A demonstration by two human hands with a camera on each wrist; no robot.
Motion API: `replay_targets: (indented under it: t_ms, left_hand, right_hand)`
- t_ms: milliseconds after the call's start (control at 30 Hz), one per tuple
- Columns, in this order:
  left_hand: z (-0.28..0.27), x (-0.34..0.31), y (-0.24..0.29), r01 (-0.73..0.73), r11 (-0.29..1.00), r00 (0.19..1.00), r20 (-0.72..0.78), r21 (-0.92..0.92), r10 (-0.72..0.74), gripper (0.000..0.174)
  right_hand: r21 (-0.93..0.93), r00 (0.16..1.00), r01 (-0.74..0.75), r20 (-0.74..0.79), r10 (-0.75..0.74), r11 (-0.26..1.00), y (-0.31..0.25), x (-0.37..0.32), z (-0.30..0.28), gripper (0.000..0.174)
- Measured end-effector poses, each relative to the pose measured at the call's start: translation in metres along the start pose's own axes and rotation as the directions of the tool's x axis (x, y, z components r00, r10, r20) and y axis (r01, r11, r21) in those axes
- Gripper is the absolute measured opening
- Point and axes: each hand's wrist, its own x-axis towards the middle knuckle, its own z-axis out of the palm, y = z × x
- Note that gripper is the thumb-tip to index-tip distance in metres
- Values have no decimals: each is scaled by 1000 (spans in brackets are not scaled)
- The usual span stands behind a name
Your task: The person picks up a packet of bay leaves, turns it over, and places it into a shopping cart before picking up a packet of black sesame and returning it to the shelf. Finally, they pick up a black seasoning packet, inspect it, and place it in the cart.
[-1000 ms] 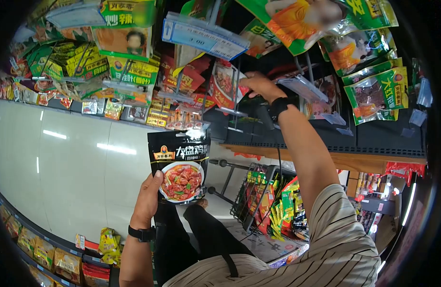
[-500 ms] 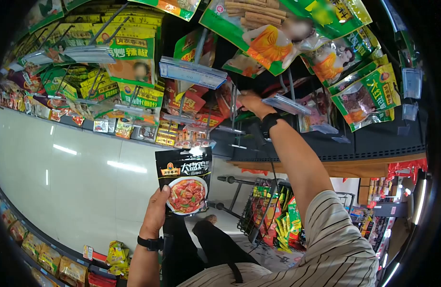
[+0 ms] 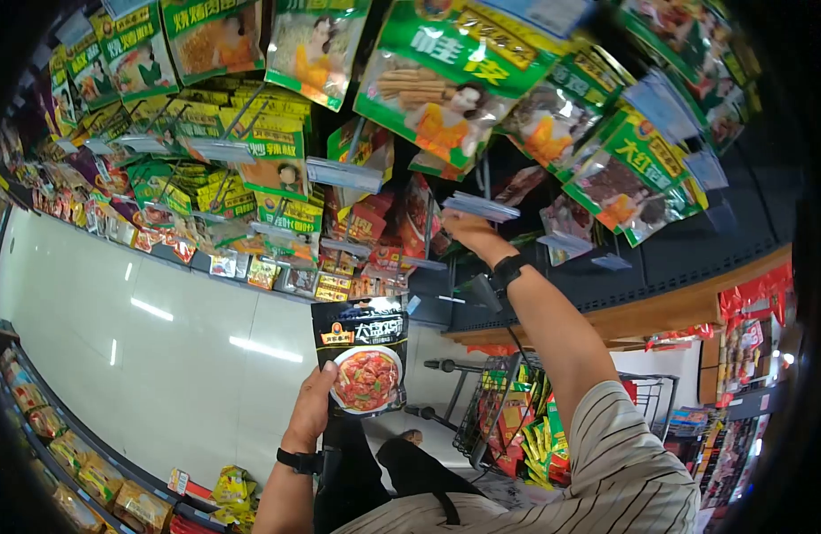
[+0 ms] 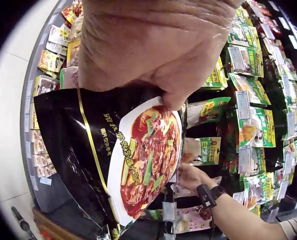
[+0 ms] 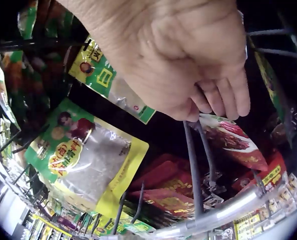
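Left hand (image 3: 311,409) grips a packet, and right hand (image 3: 473,233) pinches one too. Next comes a big dark shelf (image 3: 686,254) with lots of hanging bags. A wire cart (image 3: 480,442) holds bright packs. The black packet (image 3: 368,378) is upright over the floor. A red packet (image 5: 234,144) is beside metal prongs (image 5: 192,172).

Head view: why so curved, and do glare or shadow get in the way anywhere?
Head: apparently a wide lens, with white light streaks on the pale tiled floor. Left wrist: shelf rows bend too. Right wrist: deep shadow behind the right hand, shine on the clear plastic strip.
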Motion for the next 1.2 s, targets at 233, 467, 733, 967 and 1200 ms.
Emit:
replay_targets:
  t_ms: [233,467,733,967,1200]
  left_hand:
    - [13,-35,-14,-52,998,999,-1,32,52,47]
    - [24,-58,-46,1,999,1000,-8,-36,-2,46]
    - [66,-64,-70,59,997,996,71,51,-62,46]
    - [87,-56,-107,151,984,980,119,90,-161,46]
    - [120,-60,-119,187,971,969,134,146,-207,45]
  right_hand:
    - [320,995,97,-1,-102,942,-33,-99,-15,30]
    - [740,970,-163,243,-33,652,-9,-219,23,33]
    - [765,808,-579,586,70,280,2,-341,77,46]
    - [890,887,-431,448,114,-148,30,-389,94,36]
    - [917,897,-303,366,247,-258,50,-423,98,31]
